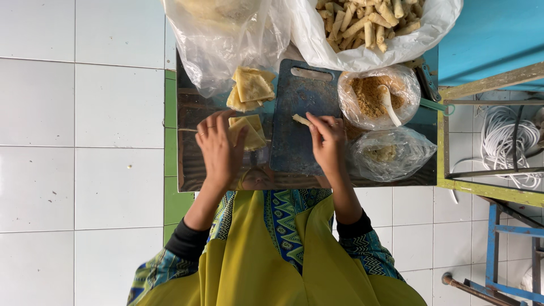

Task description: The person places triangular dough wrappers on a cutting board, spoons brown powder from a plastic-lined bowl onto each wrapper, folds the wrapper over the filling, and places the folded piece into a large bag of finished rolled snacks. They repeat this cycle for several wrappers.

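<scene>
Your left hand (220, 148) lies spread, fingers wide, on a folded wrapper (247, 131) near the tray's (190, 170) left side, thumb resting over its edge. Your right hand (327, 143) pinches a small roll (301, 119) at its fingertips, held over the dark cutting board (297, 107) mid-tray. Just right of that hand, at the tray's near right corner, sits a clear bag (391, 154); contents too blurred to tell. Beyond it, a bag-lined bowl of brown crumbly filling (368, 93) with a white spoon (389, 103) stuck in. Beyond the left hand, a loose stack of pale yellow wrappers (250, 89) beside the board's far left corner. At the tray's far edge: a slack clear bag (221, 39) on the left, a white bag of finished rolls (368, 22) on the right.
</scene>
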